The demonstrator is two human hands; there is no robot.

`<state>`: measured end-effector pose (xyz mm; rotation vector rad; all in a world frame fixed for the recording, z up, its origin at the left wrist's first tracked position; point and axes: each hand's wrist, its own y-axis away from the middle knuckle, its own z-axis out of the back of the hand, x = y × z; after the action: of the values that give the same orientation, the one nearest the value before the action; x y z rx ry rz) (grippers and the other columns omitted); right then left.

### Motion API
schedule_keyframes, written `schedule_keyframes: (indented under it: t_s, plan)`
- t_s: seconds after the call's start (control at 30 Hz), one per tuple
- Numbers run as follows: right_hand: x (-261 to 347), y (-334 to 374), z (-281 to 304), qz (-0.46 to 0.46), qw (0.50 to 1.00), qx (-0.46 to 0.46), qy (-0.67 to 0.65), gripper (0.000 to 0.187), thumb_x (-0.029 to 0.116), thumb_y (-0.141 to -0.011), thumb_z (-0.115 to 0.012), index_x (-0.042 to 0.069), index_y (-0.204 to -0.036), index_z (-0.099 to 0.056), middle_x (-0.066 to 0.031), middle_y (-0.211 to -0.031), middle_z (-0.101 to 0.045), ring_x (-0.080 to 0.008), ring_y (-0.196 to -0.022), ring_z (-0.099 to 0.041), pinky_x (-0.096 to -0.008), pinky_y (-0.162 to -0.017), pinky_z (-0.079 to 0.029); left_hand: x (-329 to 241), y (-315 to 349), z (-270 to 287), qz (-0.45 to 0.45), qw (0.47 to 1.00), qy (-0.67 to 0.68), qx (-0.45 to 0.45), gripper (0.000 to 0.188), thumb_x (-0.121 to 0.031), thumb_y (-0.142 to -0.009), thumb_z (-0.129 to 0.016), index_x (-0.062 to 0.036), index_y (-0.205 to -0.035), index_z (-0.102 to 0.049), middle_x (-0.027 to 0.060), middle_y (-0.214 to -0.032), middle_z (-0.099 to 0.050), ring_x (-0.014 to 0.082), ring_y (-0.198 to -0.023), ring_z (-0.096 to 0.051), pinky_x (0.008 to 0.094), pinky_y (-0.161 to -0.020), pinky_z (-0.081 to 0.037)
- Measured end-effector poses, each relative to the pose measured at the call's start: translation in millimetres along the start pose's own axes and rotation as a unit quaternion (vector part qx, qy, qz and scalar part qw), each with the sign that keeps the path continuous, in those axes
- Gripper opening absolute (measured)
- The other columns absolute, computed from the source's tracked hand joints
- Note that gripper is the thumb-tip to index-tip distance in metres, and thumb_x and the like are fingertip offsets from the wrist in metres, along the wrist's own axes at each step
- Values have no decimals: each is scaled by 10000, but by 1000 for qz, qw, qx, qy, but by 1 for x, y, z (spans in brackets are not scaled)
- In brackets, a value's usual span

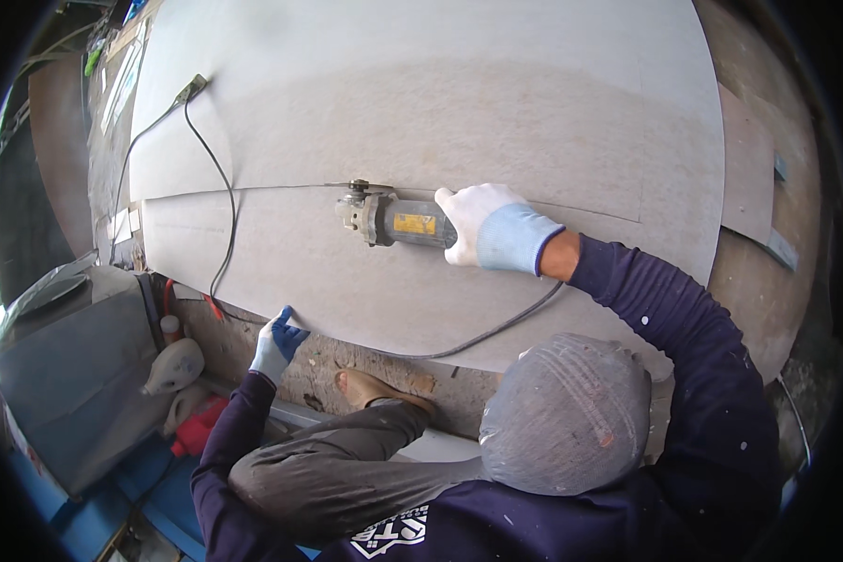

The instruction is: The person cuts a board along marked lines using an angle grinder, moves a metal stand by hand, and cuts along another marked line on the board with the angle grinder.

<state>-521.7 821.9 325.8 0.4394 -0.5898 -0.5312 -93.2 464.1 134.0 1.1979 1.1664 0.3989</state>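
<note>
My right hand [485, 225], in a white and pale-blue glove, is wrapped round the rear body of a grey angle grinder [412, 223] with a yellow label. The tool lies sideways over a large pale sheet [459, 112], its head to the left. Its thin disc [342, 184] is edge-on at a long dark cut line [281, 187] across the sheet. By the sheet's near edge, my left hand [279, 345] wears a white glove with blue fingers. Those fingers are apart, with nothing visible between them; whether they touch the edge is unclear.
A black cord [231, 215] runs over the sheet's left side from a connector [193, 89]; another cable [478, 348] curves behind the grinder. At lower left are a grey box [75, 365], a white bottle [174, 365] and a red container [199, 426]. My bent knee [571, 412] rises between my arms.
</note>
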Motion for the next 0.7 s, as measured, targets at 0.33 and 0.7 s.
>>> schedule_keyframes:
  t_s: [0.33,0.7]
  plan:
    - [-8,5,-5,29,999,-43,-17,480,274,-779,-753,-35,-1117,-609,-237,-947,-744,-408,-898,-744,-481,-825,-597,-3,13,-17,-13,999,1,-31,208,-246,-1046,-677,-54,-1094,-614,37,-766,-506,218,-775,-611,512,-902,-585]
    - [-12,8,-4,5,1000,6,-3,491,289,-792,-750,-27,-1142,-612,-230,-968,-746,-389,-922,-749,-467,-836,-605,-1,4,2,-10,1000,4,-23,362,-244,-1061,-646,-8,-1325,-570,93,-927,-583,300,-950,-660,581,-1016,-536]
